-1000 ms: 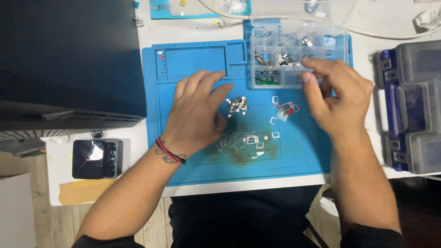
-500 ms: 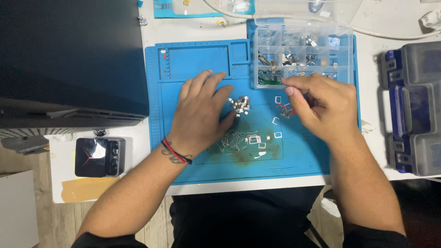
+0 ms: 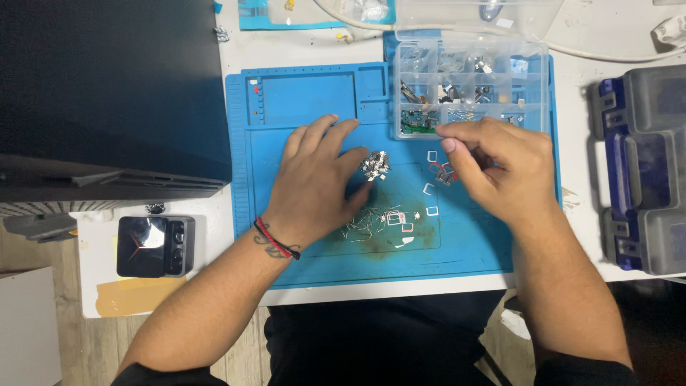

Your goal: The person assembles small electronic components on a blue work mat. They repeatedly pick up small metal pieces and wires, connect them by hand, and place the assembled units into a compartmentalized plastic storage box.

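Right hand [image 3: 500,168], its grip pinched on a small red-and-metal part [image 3: 444,174], works just below a clear compartment box [image 3: 471,86] holding sorted metal bits and a green board. Left hand [image 3: 318,179] lies spread flat beside a cluster of silver parts [image 3: 375,164] on the blue mat [image 3: 307,100].

Electronics repair bench: blue silicone work mat [image 3: 307,93], clear compartment box [image 3: 473,86] with small parts, grey tool case [image 3: 643,171], white table [image 3: 614,43].
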